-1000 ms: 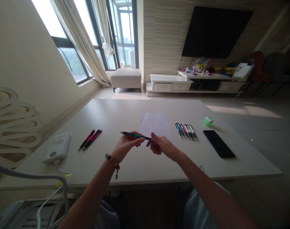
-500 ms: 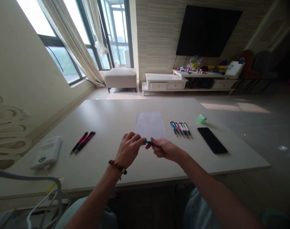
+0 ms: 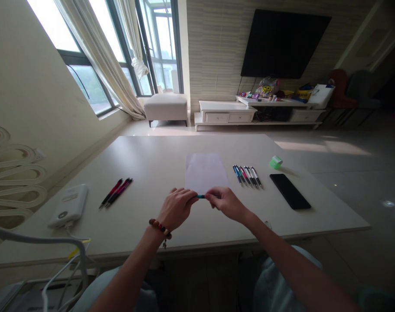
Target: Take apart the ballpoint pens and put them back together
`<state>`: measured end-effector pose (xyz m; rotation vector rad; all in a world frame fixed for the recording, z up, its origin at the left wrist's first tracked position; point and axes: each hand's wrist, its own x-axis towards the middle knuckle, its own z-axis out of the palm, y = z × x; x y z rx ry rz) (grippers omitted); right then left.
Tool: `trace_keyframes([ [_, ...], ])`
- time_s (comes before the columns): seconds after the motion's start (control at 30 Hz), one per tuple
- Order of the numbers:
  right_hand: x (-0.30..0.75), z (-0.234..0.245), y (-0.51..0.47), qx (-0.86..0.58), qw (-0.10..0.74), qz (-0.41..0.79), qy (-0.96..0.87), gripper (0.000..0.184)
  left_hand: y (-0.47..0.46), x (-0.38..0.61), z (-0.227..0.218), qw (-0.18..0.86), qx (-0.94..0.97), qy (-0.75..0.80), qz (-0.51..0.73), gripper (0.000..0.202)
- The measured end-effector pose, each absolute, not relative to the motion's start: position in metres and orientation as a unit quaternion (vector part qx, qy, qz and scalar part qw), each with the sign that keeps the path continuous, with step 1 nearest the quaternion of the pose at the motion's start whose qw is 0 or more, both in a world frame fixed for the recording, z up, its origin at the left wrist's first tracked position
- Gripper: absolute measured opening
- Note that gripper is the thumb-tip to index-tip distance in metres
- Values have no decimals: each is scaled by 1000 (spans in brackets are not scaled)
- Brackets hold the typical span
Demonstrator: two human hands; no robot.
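Between my two hands a teal pen point(image 3: 200, 196) lies level, just over the near edge of a white sheet of paper point(image 3: 205, 169). My left hand point(image 3: 178, 205) is closed on one end of it, a beaded bracelet on that wrist. The fingers of my right hand point(image 3: 226, 202) pinch the pen's dark end. Only the short middle stretch of the pen shows; both ends are covered by fingers. To the right of the paper, several pens point(image 3: 247, 176) lie side by side. A few red and purple pens point(image 3: 115, 193) rest on the left.
On the white table point(image 3: 145, 160) a black phone point(image 3: 290, 191) and a small green box point(image 3: 275, 162) lie at the right. A white power bank point(image 3: 69, 206) with a cable sits at the left. Beyond the table stand an ottoman point(image 3: 166, 107) and a TV cabinet point(image 3: 226, 116).
The pen has turned more level between my hands. My right hand's fingers have shifted and loosened their curl around its dark end. The view has moved slightly.
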<state>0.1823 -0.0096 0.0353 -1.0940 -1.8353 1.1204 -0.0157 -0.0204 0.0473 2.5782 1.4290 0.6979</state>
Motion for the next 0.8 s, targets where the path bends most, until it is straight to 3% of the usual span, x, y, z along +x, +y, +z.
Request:
trace_keyframes([
  [0.17,179,32,-6,-422,351,505,-666,36,-17,-19,47,35,844,479,240,26],
  [0.8,180,29,-3,-418,403,495,-646,28,-19,-9,41,53,838,490,235,26],
])
